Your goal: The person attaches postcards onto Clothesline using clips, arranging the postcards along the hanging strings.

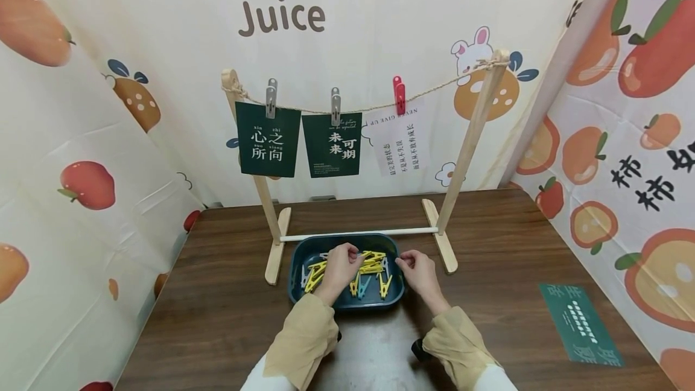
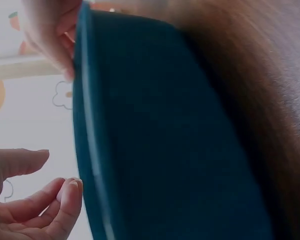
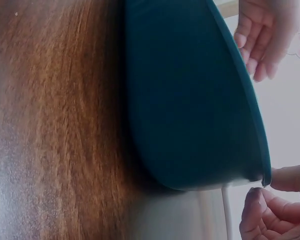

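Observation:
A dark teal plastic tray (image 1: 295,264) holds several small clothespins, mostly yellow clothespins (image 1: 372,263), with some grey and blue ones. My left hand (image 1: 338,270) hovers over the tray's left half. In the left wrist view its thumb (image 2: 27,161) stands apart from the loosely bent fingers, with nothing between them. At the tray's right end, my right hand (image 1: 420,273) pinches the rim between thumb and forefinger, as the right wrist view shows at the corner. The tray's side wall (image 3: 190,100) hides the clothespins from both wrist views.
Behind the tray stands a wooden rack (image 1: 471,137) with a twine line. Two green cards (image 1: 268,152) hang from grey clips and a white card (image 1: 399,143) from a red clip (image 1: 399,95). Another green card (image 1: 581,324) lies on the brown table (image 1: 217,318) at right.

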The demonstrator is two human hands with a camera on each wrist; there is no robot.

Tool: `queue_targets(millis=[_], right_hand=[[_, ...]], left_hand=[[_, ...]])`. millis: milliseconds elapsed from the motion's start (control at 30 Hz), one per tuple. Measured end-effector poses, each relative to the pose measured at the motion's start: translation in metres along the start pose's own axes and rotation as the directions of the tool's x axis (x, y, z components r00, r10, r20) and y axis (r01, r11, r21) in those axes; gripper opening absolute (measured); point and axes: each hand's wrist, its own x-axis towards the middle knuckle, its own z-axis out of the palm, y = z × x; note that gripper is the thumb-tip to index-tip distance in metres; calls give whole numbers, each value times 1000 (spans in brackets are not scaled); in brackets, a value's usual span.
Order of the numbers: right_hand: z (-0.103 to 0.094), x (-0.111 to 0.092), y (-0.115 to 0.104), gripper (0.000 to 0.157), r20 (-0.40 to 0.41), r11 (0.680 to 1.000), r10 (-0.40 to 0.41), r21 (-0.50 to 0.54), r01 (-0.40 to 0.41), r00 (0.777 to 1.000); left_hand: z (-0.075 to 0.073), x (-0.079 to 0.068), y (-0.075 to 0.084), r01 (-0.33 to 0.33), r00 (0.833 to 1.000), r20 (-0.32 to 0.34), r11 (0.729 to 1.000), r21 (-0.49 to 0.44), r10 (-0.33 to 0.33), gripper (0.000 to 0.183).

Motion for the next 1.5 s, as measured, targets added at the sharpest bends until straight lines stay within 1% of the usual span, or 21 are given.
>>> queue_targets(millis=[133,300,400,500,567,667,800,1000,1200,1333,1500], right_hand=[[0,1,-1,15,2,1000,17,-2,-17,1000],[1,2,-2,15,13,999,42,-12,-41,999],[0,3,-4,15,25,998,55,-20,-54,998],[0,4,-6,15,29,998,66,-20,-65,997],[-1,4,-7,15,31,997,74,-17,-74,997],[0,4,-8,16,39,996,85,-12,-85,996],[0,3,-8,16,42,995,103,-8,-103,994],[0,2,-7,17,40,988,152,-5,-151,988],[0,2,-7,17,46,987,163,-2,-163,986],[0,1,-8,18,52,986,167,-1,-167,985],[0,1,-9,17,38,985,172,6,-173,984]], left_hand=[[8,-1,-4,25,999,37,998,51,-27,22],[17,-3,-6,42,995,83,989,145,-54,22],[21,-4,-6,50,993,99,982,182,-69,22],[25,-5,-7,50,991,109,975,215,-74,17],[27,-7,-7,45,991,108,972,232,-72,16],[29,-7,-8,40,991,110,965,258,-71,19],[33,-6,-10,63,990,101,959,277,-95,16],[38,-5,-11,96,986,103,950,297,-132,20],[41,-4,-10,110,984,99,940,323,-150,23],[45,-4,-8,96,987,84,927,362,-135,22],[49,-6,-7,84,991,61,915,395,-118,25]])
